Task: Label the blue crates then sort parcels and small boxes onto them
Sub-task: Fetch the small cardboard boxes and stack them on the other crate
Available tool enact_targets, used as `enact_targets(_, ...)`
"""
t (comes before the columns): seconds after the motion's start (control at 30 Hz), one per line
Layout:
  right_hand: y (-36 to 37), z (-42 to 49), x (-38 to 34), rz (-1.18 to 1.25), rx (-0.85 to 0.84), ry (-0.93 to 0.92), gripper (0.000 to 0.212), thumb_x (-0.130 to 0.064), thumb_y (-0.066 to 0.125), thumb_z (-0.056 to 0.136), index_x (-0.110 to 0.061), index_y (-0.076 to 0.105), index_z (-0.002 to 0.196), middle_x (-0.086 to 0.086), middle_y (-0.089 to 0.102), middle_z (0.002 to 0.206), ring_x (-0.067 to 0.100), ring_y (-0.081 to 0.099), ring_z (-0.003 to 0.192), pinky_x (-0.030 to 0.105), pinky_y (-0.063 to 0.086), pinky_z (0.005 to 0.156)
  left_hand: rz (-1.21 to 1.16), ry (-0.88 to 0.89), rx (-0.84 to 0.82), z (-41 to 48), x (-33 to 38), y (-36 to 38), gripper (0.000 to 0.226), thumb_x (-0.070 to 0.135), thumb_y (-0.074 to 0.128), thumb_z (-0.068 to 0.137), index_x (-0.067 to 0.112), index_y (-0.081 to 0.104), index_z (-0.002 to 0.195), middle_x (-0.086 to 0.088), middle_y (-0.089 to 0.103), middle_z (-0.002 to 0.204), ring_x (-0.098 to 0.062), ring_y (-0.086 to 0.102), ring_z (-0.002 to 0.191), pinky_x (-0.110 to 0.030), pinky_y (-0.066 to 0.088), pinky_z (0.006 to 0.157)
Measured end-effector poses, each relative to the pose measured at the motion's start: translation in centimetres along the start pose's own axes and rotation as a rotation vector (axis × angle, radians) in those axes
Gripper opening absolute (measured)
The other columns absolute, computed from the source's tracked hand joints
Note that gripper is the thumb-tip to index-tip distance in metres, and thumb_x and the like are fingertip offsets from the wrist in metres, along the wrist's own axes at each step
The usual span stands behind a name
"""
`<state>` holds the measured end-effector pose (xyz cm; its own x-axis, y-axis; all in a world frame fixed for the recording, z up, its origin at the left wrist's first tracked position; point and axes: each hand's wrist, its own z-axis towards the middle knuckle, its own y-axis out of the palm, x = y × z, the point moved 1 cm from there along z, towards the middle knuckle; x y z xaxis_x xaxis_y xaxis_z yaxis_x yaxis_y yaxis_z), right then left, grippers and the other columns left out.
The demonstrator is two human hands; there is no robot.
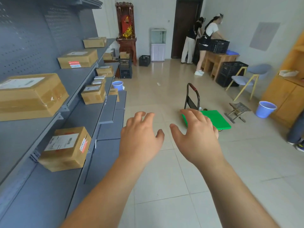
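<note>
Presently both hands are held out over the floor (164, 178), and nothing is gripped. The left hand (141, 137) and right hand (197, 134) are seen with fingers spread and loosely bent, clear of the shelving (85, 116) edge on the left. A broad lane of pale tile is left open between that edge and the trolley (215, 119), whose green deck lies beyond the right hand. One folding stool (238, 111) is set just beside the trolley.

The parcels (65, 148) are found on the shelving, spread over two tiers, several close to the front lip; at least seven brown ones are counted. Two blue buckets are noted: the far bucket (117, 85) by the shelving, the near bucket (265, 109) before the wooden cabinet (286, 99). One chair (246, 79) is placed near stacked black crates (230, 73). Two persons (205, 38) are seen at the desk (217, 60) by the door (185, 27). Something blue lies on that desk; whether it is a crate cannot be told.
</note>
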<state>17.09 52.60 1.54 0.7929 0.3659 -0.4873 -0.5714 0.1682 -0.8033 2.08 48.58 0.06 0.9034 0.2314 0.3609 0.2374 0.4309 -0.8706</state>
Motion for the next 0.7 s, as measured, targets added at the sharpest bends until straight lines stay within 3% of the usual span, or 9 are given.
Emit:
enact_targets(0.47,5.1,23.6,7.1,0.061,-0.012,-0.031,0.056,-0.05,0.056,0.092,-0.029,0.049,0.144,-0.007,0.045,0.151,0.022,0.037,0.141,0.049,0.029,0.112,-0.003,-0.03,0.025,21.8,4.7,9.3,0.054,0.046,0.057,0.092,0.031,0.047,0.143,0.005,0.043,0.149,-0.024,0.045,0.132,-0.04,0.042,0.102)
enact_targets(0.7,10.4,32.9,7.8,0.074,-0.108,-0.068,0.057,-0.051,0.056,0.092,-0.03,0.047,0.145,-0.006,0.044,0.153,0.02,0.036,0.142,0.048,0.029,0.111,0.003,-0.121,0.021,30.3,2.3,12.9,0.054,0.044,0.056,0.093,0.03,0.046,0.144,0.004,0.043,0.15,-0.024,0.043,0.134,-0.043,0.041,0.106)
